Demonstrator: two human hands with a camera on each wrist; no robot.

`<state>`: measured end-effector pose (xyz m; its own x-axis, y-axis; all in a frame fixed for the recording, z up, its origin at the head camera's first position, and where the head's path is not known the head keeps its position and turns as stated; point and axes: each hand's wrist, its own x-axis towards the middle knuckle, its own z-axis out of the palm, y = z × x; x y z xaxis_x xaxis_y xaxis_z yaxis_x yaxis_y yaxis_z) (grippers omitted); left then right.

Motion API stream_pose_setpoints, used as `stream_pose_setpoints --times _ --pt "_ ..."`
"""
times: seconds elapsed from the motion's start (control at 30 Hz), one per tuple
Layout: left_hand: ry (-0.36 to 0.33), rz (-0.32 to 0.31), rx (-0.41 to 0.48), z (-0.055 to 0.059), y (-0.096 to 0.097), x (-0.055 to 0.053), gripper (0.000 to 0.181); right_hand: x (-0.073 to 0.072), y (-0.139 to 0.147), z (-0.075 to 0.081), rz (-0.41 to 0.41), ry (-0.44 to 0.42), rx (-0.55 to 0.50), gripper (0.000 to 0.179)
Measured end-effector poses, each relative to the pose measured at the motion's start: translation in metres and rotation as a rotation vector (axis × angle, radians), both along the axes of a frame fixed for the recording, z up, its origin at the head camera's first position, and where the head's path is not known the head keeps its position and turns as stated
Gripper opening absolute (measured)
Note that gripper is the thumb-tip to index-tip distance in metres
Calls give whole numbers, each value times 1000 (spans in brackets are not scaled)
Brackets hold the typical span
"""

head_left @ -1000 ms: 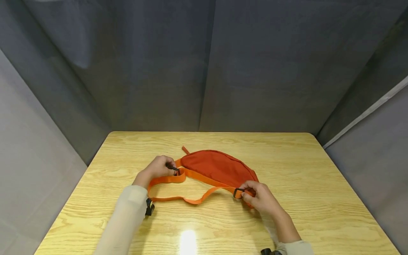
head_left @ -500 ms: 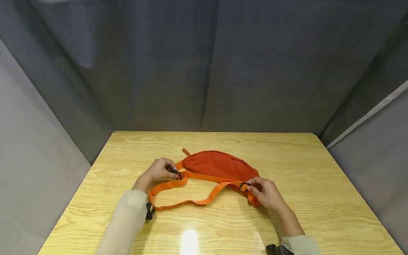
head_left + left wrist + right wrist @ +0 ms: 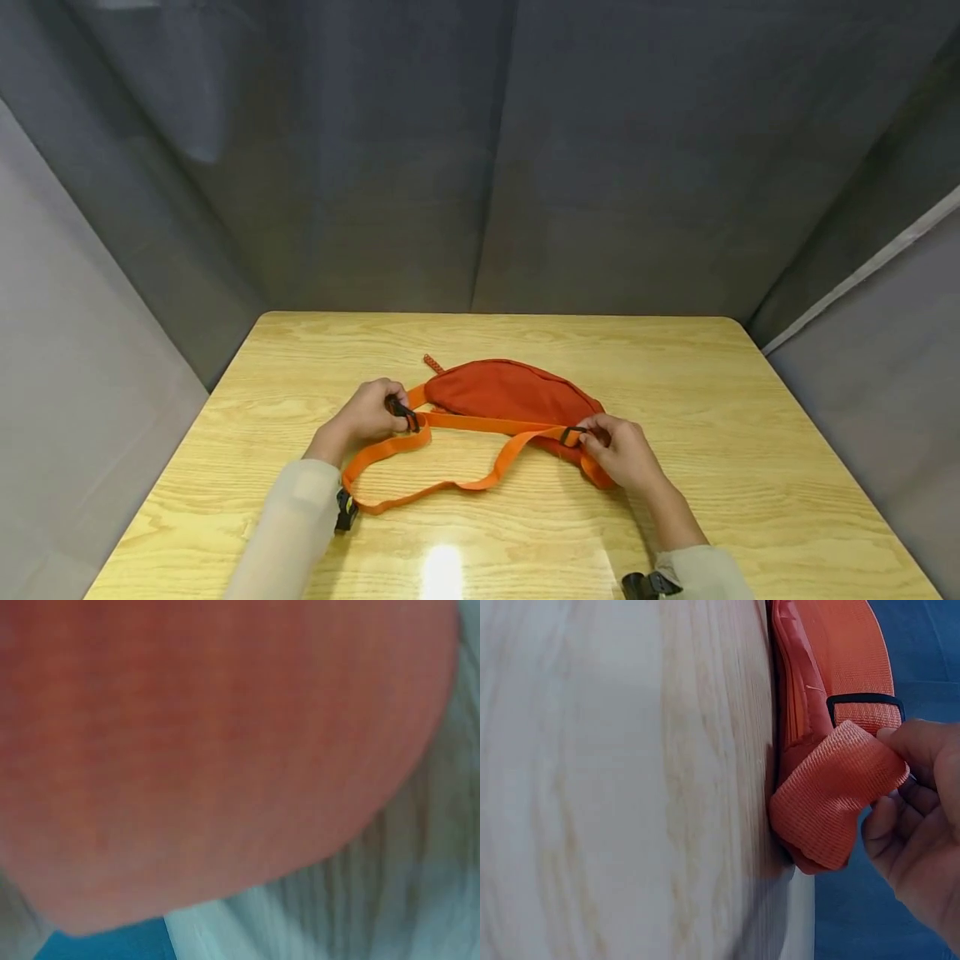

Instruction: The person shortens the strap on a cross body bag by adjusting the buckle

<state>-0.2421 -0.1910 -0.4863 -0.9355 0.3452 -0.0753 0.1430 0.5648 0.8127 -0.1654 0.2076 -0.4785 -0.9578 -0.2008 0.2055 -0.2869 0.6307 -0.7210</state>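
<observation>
A red waist bag [image 3: 517,390] lies across the middle of the table, its orange strap [image 3: 472,423] stretched along the near side. My left hand [image 3: 369,410] grips a black plastic buckle [image 3: 402,412] at the bag's left end; the fingers cover part of it. At the right end, my right hand [image 3: 624,457] pinches the webbing right beside a black slider [image 3: 573,435]. The right wrist view shows a folded end of webbing [image 3: 840,791] between thumb and fingers, just below the slider [image 3: 865,698]. A blurred orange surface [image 3: 202,750] fills most of the left wrist view.
A loose length of strap curves over the wooden table [image 3: 750,467] in front of the bag, passing close by the left wrist. A patterned zipper pull [image 3: 433,364] sticks out at the bag's upper left. Grey curtains [image 3: 480,158] stand behind and at both sides.
My right hand has moved slightly right and away with the slider, drawing one strap run straighter. The loose front loop has sagged nearer to me. My left hand keeps hold of the buckle, shifting slightly.
</observation>
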Motion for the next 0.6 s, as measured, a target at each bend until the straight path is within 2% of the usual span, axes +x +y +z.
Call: stream_pose_setpoints --times 0.13,0.23,0.37,0.6 --pt "8 -19 18 -5 0 2 24 -4 0 -3 -33 6 19 7" --pt "46 -51 -3 -8 -1 4 23 -6 0 -6 -65 11 33 7" --pt "102 -77 -49 -8 -2 5 23 -10 0 -12 -93 14 37 7" --pt "120 -116 -71 -8 -5 3 22 -17 -2 -13 -108 36 43 5"
